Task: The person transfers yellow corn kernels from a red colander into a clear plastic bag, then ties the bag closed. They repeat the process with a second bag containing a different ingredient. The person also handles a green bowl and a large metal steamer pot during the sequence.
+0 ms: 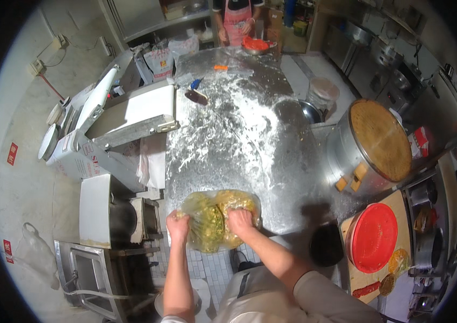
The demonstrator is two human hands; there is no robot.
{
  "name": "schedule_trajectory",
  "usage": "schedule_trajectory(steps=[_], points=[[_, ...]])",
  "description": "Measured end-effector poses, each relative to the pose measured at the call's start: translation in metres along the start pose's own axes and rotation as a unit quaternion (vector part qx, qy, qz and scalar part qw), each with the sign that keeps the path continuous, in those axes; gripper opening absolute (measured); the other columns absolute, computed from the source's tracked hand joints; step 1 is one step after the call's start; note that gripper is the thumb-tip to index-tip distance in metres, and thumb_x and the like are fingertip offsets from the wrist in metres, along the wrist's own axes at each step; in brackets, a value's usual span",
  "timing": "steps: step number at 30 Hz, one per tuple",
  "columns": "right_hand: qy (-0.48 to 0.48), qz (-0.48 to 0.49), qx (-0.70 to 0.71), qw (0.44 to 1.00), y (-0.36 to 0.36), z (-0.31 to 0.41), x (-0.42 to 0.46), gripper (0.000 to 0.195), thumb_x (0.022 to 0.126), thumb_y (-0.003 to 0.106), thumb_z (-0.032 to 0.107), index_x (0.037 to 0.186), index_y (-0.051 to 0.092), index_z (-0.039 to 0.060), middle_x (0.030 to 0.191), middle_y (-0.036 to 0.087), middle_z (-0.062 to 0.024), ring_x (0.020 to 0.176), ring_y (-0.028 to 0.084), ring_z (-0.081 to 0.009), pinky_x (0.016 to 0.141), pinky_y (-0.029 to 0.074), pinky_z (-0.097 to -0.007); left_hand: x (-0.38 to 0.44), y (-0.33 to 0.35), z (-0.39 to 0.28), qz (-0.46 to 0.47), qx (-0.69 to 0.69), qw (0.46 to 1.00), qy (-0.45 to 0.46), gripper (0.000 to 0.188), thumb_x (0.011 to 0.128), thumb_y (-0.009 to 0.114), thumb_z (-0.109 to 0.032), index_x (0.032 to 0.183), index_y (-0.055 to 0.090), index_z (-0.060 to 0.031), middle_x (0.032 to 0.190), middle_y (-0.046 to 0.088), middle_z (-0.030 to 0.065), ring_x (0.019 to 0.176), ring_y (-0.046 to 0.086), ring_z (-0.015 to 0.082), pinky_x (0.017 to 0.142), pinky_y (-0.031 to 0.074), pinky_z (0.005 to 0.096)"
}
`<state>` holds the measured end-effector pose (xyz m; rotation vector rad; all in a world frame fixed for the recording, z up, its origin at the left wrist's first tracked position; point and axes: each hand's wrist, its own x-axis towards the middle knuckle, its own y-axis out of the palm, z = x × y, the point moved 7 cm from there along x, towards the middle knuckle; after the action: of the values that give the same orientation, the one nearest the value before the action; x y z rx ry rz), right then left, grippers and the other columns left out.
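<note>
Clear plastic bags [208, 222] of a chopped yellow-green food mix hang over the near edge of the steel worktable [293, 194]. The mix bulges in two lobes; whether they are separate bags I cannot tell. My left hand [177, 226] grips the plastic at the left side. My right hand [240, 221] is closed on the plastic over the yellower right lobe, its fingertips hidden in the folds. White flour [248, 129] is smeared across the tabletop beyond the bags.
A dough machine's white belt [139, 109] adjoins the table's left side. A scraper [197, 96] lies beyond the flour. Right are a large metal steamer [341, 149] and a red basin [374, 238] on a wooden board [345, 226]. A person in a pink apron [237, 24] stands opposite.
</note>
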<state>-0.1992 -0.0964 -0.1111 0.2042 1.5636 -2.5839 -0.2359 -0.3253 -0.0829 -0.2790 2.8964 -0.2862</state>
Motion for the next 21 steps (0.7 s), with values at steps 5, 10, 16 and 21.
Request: schedule_trajectory(steps=[5, 10, 16, 21], points=[[0.081, -0.065, 0.078, 0.991, 0.012, -0.016, 0.006, 0.014, 0.073, 0.062, 0.011, 0.083, 0.064, 0.0024, 0.077, 0.064, -0.0224, 0.077, 0.065, -0.0376, 0.067, 0.051, -0.0459, -0.017, 0.001, -0.025, 0.009, -0.043, 0.999, 0.006, 0.014, 0.073, 0.058, 0.003, 0.086, 0.064, 0.0031, 0.075, 0.063, 0.0026, 0.065, 0.056, 0.0106, 0.060, 0.045, 0.0256], [0.127, -0.150, 0.233, 0.952, -0.030, -0.023, -0.013, 0.012, 0.068, 0.065, 0.014, 0.075, 0.062, 0.0046, 0.076, 0.064, -0.0177, 0.069, 0.063, -0.0364, 0.062, 0.049, -0.0425, -0.034, -0.019, -0.067, -0.117, 0.104, 0.973, 0.167, 0.013, 0.074, 0.059, -0.007, 0.079, 0.062, 0.0039, 0.067, 0.062, 0.0133, 0.053, 0.055, 0.0192, 0.052, 0.044, 0.0348], [0.116, -0.115, 0.231, 0.959, -0.064, -0.024, -0.024, 0.014, 0.069, 0.066, 0.015, 0.080, 0.065, 0.0068, 0.078, 0.065, -0.0170, 0.075, 0.064, -0.0347, 0.067, 0.049, -0.0422, -0.045, 0.020, -0.037, -0.034, 0.326, 0.937, 0.123, 0.020, 0.073, 0.063, -0.015, 0.075, 0.064, 0.0057, 0.065, 0.061, 0.0243, 0.060, 0.062, 0.0389, 0.060, 0.048, 0.0462], [0.130, -0.085, 0.197, 0.968, -0.072, -0.029, -0.002, 0.023, 0.071, 0.065, 0.015, 0.094, 0.067, 0.0096, 0.084, 0.067, -0.0169, 0.083, 0.065, -0.0356, 0.074, 0.051, -0.0420, -0.033, 0.057, -0.058, 0.033, 0.296, 0.948, 0.116, 0.023, 0.074, 0.064, -0.017, 0.082, 0.064, 0.0042, 0.071, 0.064, 0.0240, 0.069, 0.064, 0.0389, 0.064, 0.051, 0.0445]])
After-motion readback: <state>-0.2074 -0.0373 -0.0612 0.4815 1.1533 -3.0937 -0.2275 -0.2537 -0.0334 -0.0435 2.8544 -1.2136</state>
